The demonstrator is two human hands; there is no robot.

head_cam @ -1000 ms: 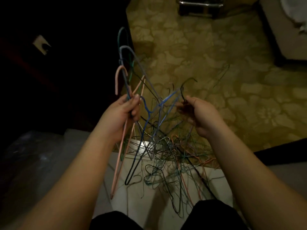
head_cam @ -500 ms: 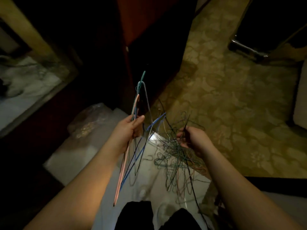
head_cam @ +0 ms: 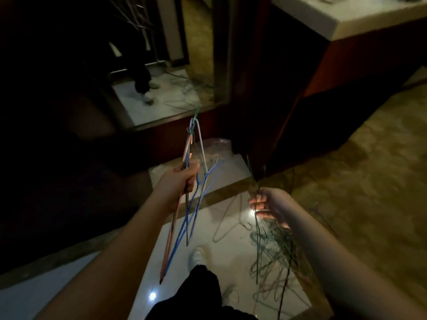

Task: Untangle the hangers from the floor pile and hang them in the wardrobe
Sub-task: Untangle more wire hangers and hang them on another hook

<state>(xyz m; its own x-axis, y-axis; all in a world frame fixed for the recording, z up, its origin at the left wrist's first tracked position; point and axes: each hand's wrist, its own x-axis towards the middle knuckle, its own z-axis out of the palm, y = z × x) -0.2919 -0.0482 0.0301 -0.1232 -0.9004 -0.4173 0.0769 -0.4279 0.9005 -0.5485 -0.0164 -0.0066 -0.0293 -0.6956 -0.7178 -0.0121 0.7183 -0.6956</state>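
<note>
Left hand (head_cam: 182,181), fingers clamped on a hanger bundle (head_cam: 184,218); right hand (head_cam: 269,207) pinching green hangers (head_cam: 256,239) above the pile (head_cam: 275,262).

Thin coated-wire hangers (head_cam: 184,218), glossy white floor tiles (head_cam: 221,255), matt patterned carpet (head_cam: 360,190)

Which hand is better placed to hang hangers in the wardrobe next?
Left, probably. The left hand grips a separated bunch of hangers with hooks up, nearest the dark wardrobe side. The right hand holds strands that run down into the tangled pile.
</note>
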